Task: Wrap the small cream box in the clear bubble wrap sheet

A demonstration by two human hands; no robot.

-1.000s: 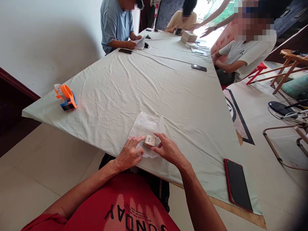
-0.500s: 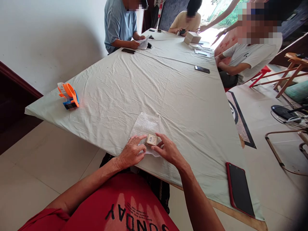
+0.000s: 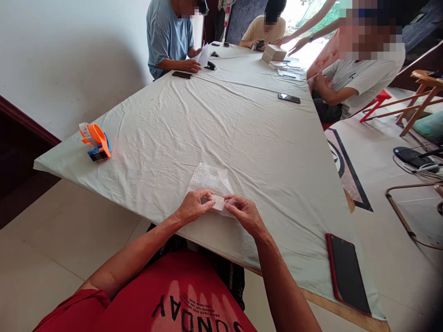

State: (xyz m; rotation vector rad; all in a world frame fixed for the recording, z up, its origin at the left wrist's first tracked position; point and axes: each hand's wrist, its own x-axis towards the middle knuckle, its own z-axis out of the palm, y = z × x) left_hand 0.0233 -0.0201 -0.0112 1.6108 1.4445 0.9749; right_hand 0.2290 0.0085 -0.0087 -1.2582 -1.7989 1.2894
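Note:
A small cardboard box [image 3: 218, 202] lies on a sheet of bubble wrap [image 3: 206, 179] near the front edge of the cloth-covered table [image 3: 242, 133]. The near edge of the wrap is folded up over the box, which shows through it. My left hand [image 3: 194, 206] pinches the wrap and box from the left. From the right, my right hand [image 3: 244, 213] pinches the same bundle. Both sets of fingertips meet at the box.
An orange tape dispenser [image 3: 95, 141] sits at the table's left corner. A red-cased phone [image 3: 348, 273] lies at the front right edge. Other people sit at the far end with a cardboard box [image 3: 272, 53], papers and phones [image 3: 288, 97]. Chairs stand at the right.
The box's barcode face was bare before; now the near edge of the bubble wrap is folded over it and both hands have closed in on the bundle.

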